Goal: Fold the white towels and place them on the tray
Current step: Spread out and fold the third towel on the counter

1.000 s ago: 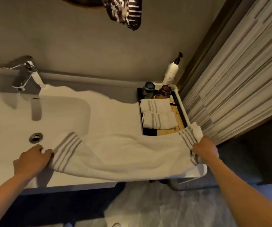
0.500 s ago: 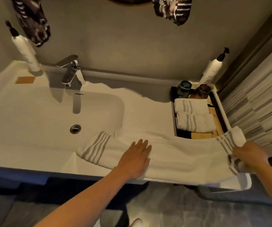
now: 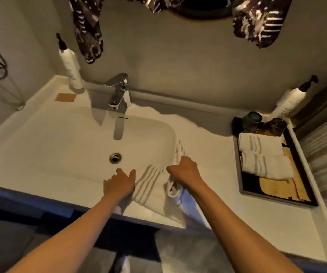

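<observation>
A white towel with grey stripes (image 3: 149, 186) lies folded over at the front rim of the sink counter, part of it hanging over the edge. My left hand (image 3: 120, 184) rests flat on its left end, fingers apart. My right hand (image 3: 185, 170) grips the towel's other end, brought across above the striped part. On the right stands a dark tray (image 3: 276, 196) with a wooden bottom. Two folded white striped towels (image 3: 263, 154) lie side by side in it.
The white basin (image 3: 70, 146) with drain and chrome faucet (image 3: 119, 93) fills the middle. Two dark cups (image 3: 263, 123) stand at the tray's far end. White pump bottles (image 3: 72, 71) stand at the back left and back right. Patterned cloths hang above. A striped curtain is at far right.
My right hand has carried the towel's right end leftward over to the striped left end, folding the towel. My left hand shifted from the towel's middle to its left end.
</observation>
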A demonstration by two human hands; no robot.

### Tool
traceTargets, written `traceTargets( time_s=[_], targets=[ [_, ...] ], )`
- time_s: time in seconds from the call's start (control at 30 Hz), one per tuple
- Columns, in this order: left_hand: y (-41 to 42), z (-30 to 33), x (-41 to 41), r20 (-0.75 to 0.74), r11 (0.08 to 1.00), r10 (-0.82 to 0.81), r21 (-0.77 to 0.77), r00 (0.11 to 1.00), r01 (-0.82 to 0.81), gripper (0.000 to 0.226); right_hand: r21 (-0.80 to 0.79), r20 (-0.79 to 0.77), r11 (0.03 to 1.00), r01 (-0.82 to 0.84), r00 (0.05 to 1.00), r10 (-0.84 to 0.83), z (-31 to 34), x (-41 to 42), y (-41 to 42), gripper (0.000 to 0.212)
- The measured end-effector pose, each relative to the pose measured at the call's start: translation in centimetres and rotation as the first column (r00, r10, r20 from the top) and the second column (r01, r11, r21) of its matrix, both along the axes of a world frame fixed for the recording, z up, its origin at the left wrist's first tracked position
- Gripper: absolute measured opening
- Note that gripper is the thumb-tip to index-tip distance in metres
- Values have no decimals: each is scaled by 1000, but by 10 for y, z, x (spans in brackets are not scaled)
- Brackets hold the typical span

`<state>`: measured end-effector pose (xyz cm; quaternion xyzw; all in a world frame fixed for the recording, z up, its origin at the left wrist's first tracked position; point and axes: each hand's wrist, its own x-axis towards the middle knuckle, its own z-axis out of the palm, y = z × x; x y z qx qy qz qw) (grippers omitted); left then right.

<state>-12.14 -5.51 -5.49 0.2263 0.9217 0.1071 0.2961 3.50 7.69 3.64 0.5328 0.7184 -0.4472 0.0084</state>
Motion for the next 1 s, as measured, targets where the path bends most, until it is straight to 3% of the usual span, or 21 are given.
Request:
traceTargets(
  time_s=[0.03, 0.1, 0.17, 0.2, 0.27, 0.33, 0.4, 0.5, 0.63, 0.7, 0.77, 0.87, 0.93, 1.0],
  targets=[
    [-3, -1, -3, 74, 995, -66, -74, 995, 71, 64, -14, -14, 1000, -13, 1000, 13, -9, -14, -9, 15],
    [0, -6, -6, 144, 994, -111, 3, 983, 111, 57, -66, -54, 997, -31, 998, 27, -27, -44, -25, 26],
    [9, -2, -11, 340, 976, 87, 159, 936, -148, 69, -192, -89, 979, -71, 994, 55, -44, -58, -39, 46],
    [14, 0, -15, 491, 929, 160, 218, 857, -298, 75, -201, -115, 974, -106, 990, 84, -51, -57, -45, 47],
    [21, 4, -22, 656, 884, 134, 259, 743, -389, 87, -5, -198, 993, -114, 974, 110, -62, -42, -53, 32],
    [19, 5, -22, 622, 940, 29, 249, 782, -232, 91, 352, -229, 935, -47, 964, 135, -74, -19, -51, 29],
    [17, 0, -17, 459, 981, -114, 190, 881, 28, 76, 596, -68, 790, -140, 972, 223, -86, -5, -45, 39],
    [18, -11, -3, 323, 981, -127, 182, 938, 70, 54, 549, 293, 724, -418, 907, 301, -109, 6, -53, 59],
    [22, -15, 13, 182, 958, -225, 223, 957, 183, 39, 485, 361, 717, -501, 862, 357, -134, 14, -62, 68],
    [21, -12, 11, 158, 952, -188, 274, 969, 139, 24, 438, 263, 759, -481, 876, 404, -119, 17, -52, 70],
    [20, -6, 5, 249, 950, -72, 313, 966, -10, 16, 433, 183, 753, -495, 866, 465, -105, 38, -45, 74],
    [20, 0, 19, 418, 919, 81, 319, 905, -230, 12, 521, 317, 568, -637, 762, 564, -95, 80, -47, 94],
    [25, 0, 44, 578, 881, 96, 330, 810, -340, 7, 532, 290, 586, -612, 781, 553, -98, 93, -51, 93],
    [35, 3, 73, 743, 826, 82, 323, 665, -463, 21, 565, 163, 667, -486, 858, 488, -97, 94, -48, 69]
  ],
)
